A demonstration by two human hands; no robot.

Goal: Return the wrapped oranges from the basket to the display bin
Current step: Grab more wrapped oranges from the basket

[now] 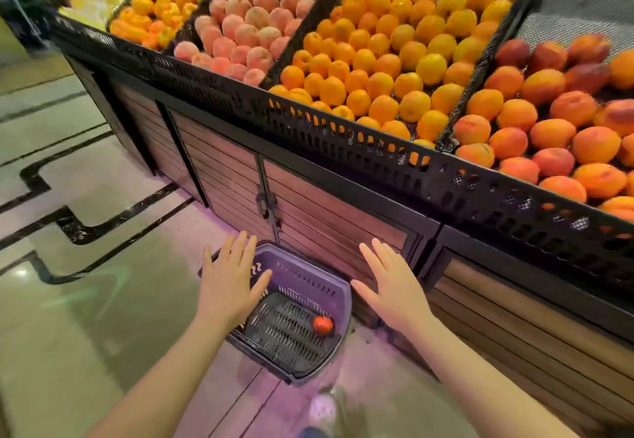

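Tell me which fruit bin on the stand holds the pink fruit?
The second bin from the left. Its peaches are pale pink; the bins beside it hold orange fruit, and the far right one darker orange-red fruit.

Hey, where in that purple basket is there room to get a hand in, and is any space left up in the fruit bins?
The purple basket is nearly bare: only one red-orange fruit lies at its right side, so the slatted floor left of it is free. The left hand and right hand hover open above it, holding nothing. The orange bin is packed edge to edge, as is the peach bin beside it.
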